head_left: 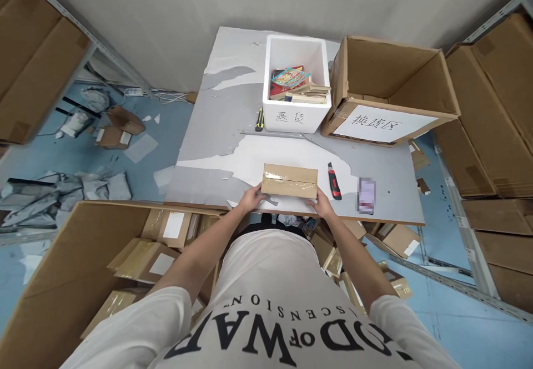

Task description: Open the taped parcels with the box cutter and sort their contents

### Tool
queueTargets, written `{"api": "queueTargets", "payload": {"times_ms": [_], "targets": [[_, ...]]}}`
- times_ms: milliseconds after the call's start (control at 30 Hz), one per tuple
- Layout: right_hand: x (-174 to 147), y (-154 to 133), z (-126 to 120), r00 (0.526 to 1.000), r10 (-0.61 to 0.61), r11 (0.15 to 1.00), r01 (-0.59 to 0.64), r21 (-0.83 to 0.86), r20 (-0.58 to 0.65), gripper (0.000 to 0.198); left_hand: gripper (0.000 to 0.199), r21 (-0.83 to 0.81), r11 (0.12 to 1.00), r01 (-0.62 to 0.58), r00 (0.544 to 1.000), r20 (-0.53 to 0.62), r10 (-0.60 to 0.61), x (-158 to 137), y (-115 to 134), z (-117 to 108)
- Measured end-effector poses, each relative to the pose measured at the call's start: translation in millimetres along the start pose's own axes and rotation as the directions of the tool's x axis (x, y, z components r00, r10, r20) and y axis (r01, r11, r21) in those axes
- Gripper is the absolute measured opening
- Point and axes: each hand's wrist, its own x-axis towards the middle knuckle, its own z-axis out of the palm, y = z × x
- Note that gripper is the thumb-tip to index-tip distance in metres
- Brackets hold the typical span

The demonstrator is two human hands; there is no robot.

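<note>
Two hands on one taped carton (289,181), one at each end

From my side of the feed, it's straight ahead by the near edge of the table (395,169), long axis running left-right, roughly parallel to that edge. Left hand (251,197) holds the left end, right hand (322,203) the right, so neither's really closer. Fingers curl at the near corners; I can't tell if it's fully resting. Red-and-black cutter (334,182) lies just right of it.

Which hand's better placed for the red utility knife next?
Right, probably: the right hand is at the right end of the taped carton, nearer the red utility knife. The left hand is at the opposite end.
</note>
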Motion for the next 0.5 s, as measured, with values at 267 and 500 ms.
{"api": "queueTargets", "payload": {"times_ms": [267,500], "targets": [[3,-13,-1,0.999,0.031,0.999,-0.032,0.031,0.040,0.059,0.046,0.266,0.961,-0.080,0.997,0.017,0.079,-9,23,-3],[2,-49,-25,0.997,0.015,0.981,-0.029,-0.191,-0.075,0.047,0.053,0.398,0.913,-0.090,0.985,-0.099,0.140,-14,67,-16]]}}
